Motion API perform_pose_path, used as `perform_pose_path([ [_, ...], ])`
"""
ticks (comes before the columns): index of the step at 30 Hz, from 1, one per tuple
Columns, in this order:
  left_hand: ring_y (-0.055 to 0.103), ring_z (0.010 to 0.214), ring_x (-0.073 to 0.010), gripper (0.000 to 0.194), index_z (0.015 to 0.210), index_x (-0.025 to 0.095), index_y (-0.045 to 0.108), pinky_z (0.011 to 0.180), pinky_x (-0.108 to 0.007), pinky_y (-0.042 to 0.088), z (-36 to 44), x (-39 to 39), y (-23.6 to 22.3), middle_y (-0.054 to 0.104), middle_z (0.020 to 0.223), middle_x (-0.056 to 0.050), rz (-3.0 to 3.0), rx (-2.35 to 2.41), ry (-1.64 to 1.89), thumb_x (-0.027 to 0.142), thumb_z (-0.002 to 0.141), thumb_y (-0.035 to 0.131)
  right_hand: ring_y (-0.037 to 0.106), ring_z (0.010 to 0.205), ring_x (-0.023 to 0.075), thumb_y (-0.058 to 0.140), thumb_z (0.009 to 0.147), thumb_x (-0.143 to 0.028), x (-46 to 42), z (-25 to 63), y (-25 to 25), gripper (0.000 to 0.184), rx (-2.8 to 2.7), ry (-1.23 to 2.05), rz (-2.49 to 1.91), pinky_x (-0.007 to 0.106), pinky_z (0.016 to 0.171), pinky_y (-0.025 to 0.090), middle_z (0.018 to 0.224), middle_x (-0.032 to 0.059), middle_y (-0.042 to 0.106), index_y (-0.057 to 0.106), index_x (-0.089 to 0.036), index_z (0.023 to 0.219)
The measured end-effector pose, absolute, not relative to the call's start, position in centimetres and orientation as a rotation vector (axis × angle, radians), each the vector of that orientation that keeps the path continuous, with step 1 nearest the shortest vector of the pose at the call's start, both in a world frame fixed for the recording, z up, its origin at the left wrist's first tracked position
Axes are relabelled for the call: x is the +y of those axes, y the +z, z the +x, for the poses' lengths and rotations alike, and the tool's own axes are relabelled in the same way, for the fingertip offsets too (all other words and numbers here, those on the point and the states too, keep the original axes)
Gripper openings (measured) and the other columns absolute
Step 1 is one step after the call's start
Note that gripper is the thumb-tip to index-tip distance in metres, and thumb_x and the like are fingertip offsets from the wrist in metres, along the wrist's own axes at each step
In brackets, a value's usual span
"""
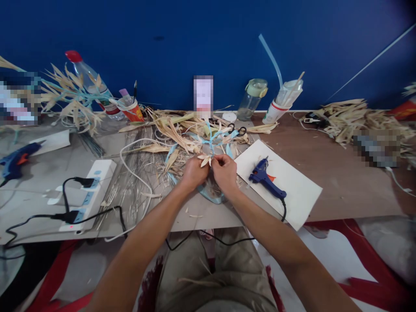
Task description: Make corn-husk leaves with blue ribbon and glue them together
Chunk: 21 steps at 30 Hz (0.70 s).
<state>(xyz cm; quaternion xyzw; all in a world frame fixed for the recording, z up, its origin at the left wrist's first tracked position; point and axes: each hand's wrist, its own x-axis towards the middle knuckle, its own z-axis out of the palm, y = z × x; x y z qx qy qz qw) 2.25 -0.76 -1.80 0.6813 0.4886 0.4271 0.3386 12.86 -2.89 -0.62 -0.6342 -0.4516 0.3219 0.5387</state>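
Both of my hands meet at the middle of the table. My left hand (196, 172) is closed around the lower part of a blue-wrapped craft branch (211, 144). Pale dried-husk petals (204, 160) stick out by its fingertips. Opposite it, my right hand (225, 171) pinches with thumb and forefinger at the same spot; the exact grip point is hidden. Thin twigs of the branch fan out above my hands. Below them lies a clear plastic bag with a blue edge (211, 197). A pair of black-handled scissors (239, 130) rests behind.
A blue glue gun (267, 178) lies on white card (300, 190) at right. Dried husks (175, 130) and wires (126, 177) litter the table. At left are a power strip (92, 190) and another glue gun (21, 160). Cups, bottles and a phone (203, 96) line the wall.
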Motion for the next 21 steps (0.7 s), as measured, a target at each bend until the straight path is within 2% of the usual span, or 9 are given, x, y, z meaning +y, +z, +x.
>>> perform_pose_path([
  [7,0.048,0.061,-0.0155,0.018,0.052,0.018,0.052,0.059,-0.027,0.035,2.4,-1.0,-1.4,0.051,0.057,-0.003,1.761,1.305,1.126,0.018,0.070,0.053,0.050,0.056,0.0135,0.053,0.069,-0.026,-3.1,12.7,-0.2,0.010,-1.078,0.718,-1.525,0.026,0.055,0.041,0.061,-0.0003,0.058,0.058,-0.018,0.069],
  [14,0.046,0.058,-0.0134,0.020,0.051,0.017,0.050,0.056,-0.026,0.033,2.5,-1.1,-1.2,0.049,0.055,-0.001,1.700,1.306,1.126,0.021,0.070,0.054,0.053,0.060,0.0144,0.053,0.070,-0.030,-3.3,12.7,0.0,0.013,-1.084,0.711,-1.518,0.027,0.059,0.044,0.064,0.0007,0.060,0.059,-0.018,0.071],
  [18,0.047,0.061,-0.0121,0.013,0.060,0.016,0.054,0.058,-0.024,0.037,2.2,-0.5,-0.8,0.052,0.059,0.000,1.501,1.289,1.175,0.025,0.069,0.058,0.058,0.069,0.0158,0.053,0.072,-0.035,-3.4,12.5,0.0,0.025,-1.063,0.826,-1.421,0.029,0.065,0.047,0.078,0.0047,0.065,0.062,-0.015,0.084],
  [21,0.048,0.062,-0.0104,0.014,0.066,0.015,0.056,0.060,-0.023,0.039,1.9,-0.1,-0.4,0.055,0.063,0.001,1.319,1.194,1.215,0.027,0.064,0.063,0.059,0.067,0.0143,0.054,0.073,-0.038,-3.2,12.8,-0.1,0.033,-1.011,0.966,-1.327,0.029,0.065,0.048,0.085,0.0048,0.066,0.060,-0.016,0.097],
])
